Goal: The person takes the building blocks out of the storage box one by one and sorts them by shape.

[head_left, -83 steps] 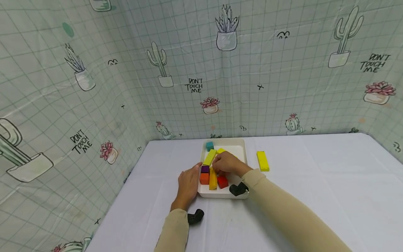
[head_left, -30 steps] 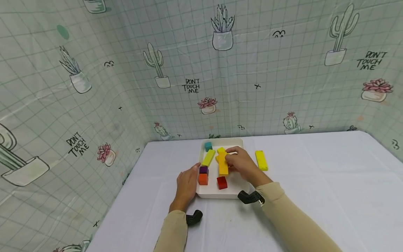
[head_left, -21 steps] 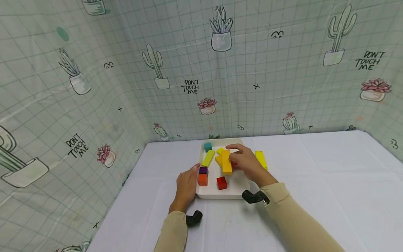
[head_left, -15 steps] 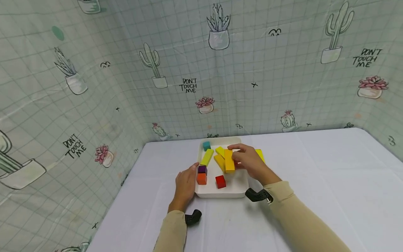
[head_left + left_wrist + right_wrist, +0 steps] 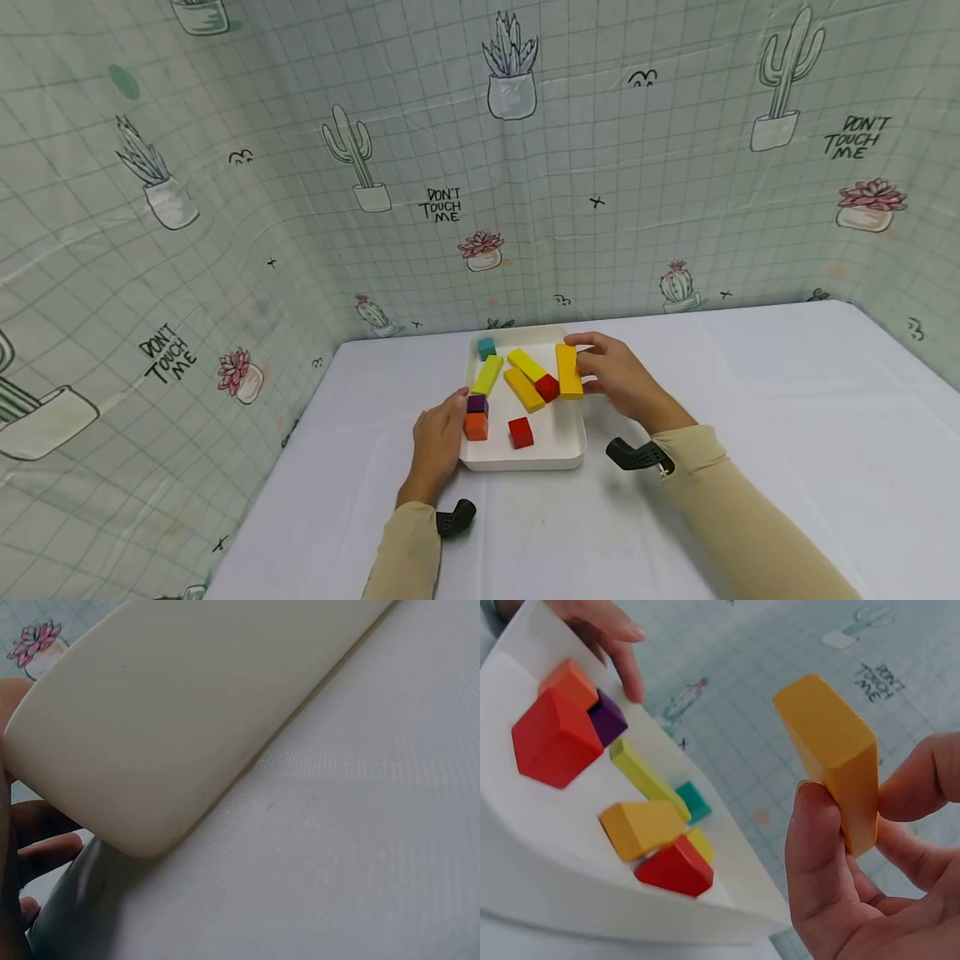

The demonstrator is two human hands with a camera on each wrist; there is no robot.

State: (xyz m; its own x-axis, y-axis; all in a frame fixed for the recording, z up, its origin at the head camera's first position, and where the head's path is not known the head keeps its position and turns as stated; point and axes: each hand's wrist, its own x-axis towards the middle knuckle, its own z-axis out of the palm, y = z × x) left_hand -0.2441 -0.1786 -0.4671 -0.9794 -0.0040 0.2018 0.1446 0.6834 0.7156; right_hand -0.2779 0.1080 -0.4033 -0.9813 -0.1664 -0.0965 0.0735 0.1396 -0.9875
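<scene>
My right hand (image 5: 626, 379) pinches an orange-yellow oblong block (image 5: 567, 372) between thumb and fingers, above the right rim of a white tray (image 5: 525, 463). The right wrist view shows the block (image 5: 829, 727) raised, with its long side between the fingertips. My left hand (image 5: 437, 442) rests against the tray's left wall, its fingers fairly straight; in the left wrist view the fingertips (image 5: 49, 855) lie outside the wall. Inside the tray are a red cube (image 5: 521, 432), an orange cube (image 5: 476, 426), a purple cube (image 5: 477, 404) and a second orange-yellow block (image 5: 524, 390).
Farther back in the tray lie a teal cube (image 5: 486, 347), two lime-yellow oblong blocks, one leaning left (image 5: 487, 375), and another red block (image 5: 547, 387). A white cloth covers the table (image 5: 787, 417). Patterned fabric (image 5: 555, 167) hangs behind and at the left.
My right hand has lifted the orange-yellow block from beside the purple and orange cubes and carried it right, to the tray's right rim. It now hides the yellow block on the table. The left hand stays.
</scene>
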